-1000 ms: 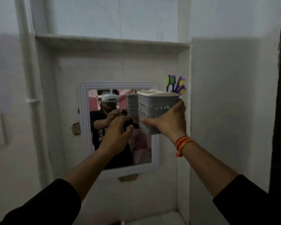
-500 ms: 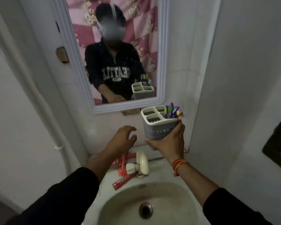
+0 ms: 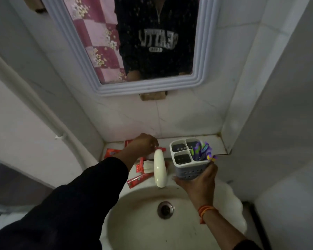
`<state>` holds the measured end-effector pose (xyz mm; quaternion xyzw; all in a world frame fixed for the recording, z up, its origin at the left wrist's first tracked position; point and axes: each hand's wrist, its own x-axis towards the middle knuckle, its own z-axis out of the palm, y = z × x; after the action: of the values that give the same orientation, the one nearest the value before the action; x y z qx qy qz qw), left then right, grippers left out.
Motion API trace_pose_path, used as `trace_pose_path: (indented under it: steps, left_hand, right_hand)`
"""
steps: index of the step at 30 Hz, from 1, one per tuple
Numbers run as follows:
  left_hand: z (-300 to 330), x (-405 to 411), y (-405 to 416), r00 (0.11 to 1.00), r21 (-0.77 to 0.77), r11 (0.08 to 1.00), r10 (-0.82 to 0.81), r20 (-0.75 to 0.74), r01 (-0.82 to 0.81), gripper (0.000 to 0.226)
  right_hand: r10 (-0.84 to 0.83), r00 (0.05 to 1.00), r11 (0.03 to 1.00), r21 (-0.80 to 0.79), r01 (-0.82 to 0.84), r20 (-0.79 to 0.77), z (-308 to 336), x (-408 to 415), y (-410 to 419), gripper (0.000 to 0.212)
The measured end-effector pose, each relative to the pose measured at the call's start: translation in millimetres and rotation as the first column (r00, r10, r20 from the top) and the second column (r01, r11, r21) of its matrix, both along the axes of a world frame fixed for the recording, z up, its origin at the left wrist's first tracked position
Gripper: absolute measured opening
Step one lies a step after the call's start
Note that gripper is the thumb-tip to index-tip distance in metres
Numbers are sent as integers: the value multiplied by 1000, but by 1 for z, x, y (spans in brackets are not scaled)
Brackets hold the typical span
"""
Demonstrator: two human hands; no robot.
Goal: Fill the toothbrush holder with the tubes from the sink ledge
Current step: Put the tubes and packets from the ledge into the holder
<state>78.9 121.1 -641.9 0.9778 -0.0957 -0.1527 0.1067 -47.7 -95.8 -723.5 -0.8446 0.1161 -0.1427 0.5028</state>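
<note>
Your right hand (image 3: 197, 181) gripped a white and grey perforated plastic toothbrush holder (image 3: 190, 159) from below and at the near side, fingers wrapped about its base, holding it upright above the right part of the sink rim. The holder had four compartments: three showed dark and unfilled, and the right one carried a bunch of purple, green and yellow toothbrushes (image 3: 201, 152). An orange thread band (image 3: 206, 212) sat on your right wrist.

Your left hand (image 3: 145, 144), in a black sleeve (image 3: 70, 204), reached to the far side of the white ledge surface (image 3: 216, 143), fingers curled down over a red tube (image 3: 160, 148) behind the cream plastic tap (image 3: 159, 168). Whether the fingers had closed on that tube could not be told.

More red tubes lay on the ledge left of the tap: one at the far left (image 3: 111, 153), one beside the tap's base (image 3: 139, 166), and one nearest, lying slantwise (image 3: 138, 180). The white ceramic sink basin (image 3: 134, 222) with a metal drain (image 3: 165, 209) lay near. A white-framed mirror (image 3: 148, 87) hung on the far wall.
</note>
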Motion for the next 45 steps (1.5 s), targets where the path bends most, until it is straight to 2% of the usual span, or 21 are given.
trace_pose_path:
  steps: [3,7,11,16,21,24,28,30,32,34,37,39,40,42,45]
  left_hand:
    - [-8,12,-3,998,44,999,28,-55,-25,33]
    - [-23,24,-8,997,114,993,-25,-70,33,38]
    - [-35,32,-14,990,169,976,-133,-46,139,21]
    - [-48,37,-16,970,265,936,-242,7,231,16]
    - [-42,45,-20,958,70,958,-282,44,279,26]
    - [-29,49,-26,956,-63,955,-287,54,290,36]
    - [-1,47,-34,898,-116,904,-381,223,412,45]
    - [25,44,-41,840,-66,864,-462,284,498,46]
    - [56,41,-53,783,59,817,-568,255,574,47]
    - [85,38,-70,749,201,768,-639,176,608,48]
    - [109,28,-100,768,318,726,-640,-13,610,52]
    - [113,19,-116,795,353,728,-601,-82,587,41]
    - [113,14,-121,811,374,740,-582,-60,559,36]
    - [107,7,-130,826,397,768,-563,42,503,40]
    - [89,2,-139,880,285,850,-473,46,443,43]
  right_hand:
    - [10,1000,1000,23,-10,-1,-11,-2,2,127]
    - [24,999,996,85,-27,31,-17,-4,4,121]
    - [50,999,985,166,-48,-7,-29,-1,1,127]
    - [62,996,973,226,-45,-69,-38,1,-4,127]
    - [74,993,967,250,-49,-91,-41,2,-11,125]
    - [64,995,968,248,-43,-78,-32,0,-10,113]
    - [73,995,969,242,-53,-75,-31,3,-8,101]
    - [77,994,967,249,-54,-80,-31,2,-9,105]
    - [82,993,966,251,-60,-80,-29,1,-9,106]
    - [83,994,965,254,-62,-72,-25,0,-8,105]
    - [89,994,962,266,-70,-62,-23,1,-7,110]
    - [101,992,957,281,-77,-72,-23,3,-7,112]
    - [111,991,953,292,-85,-74,-23,3,-7,113]
    - [121,989,945,316,-90,-82,-24,5,-8,119]
    - [135,988,940,327,-102,-80,-26,5,-10,122]
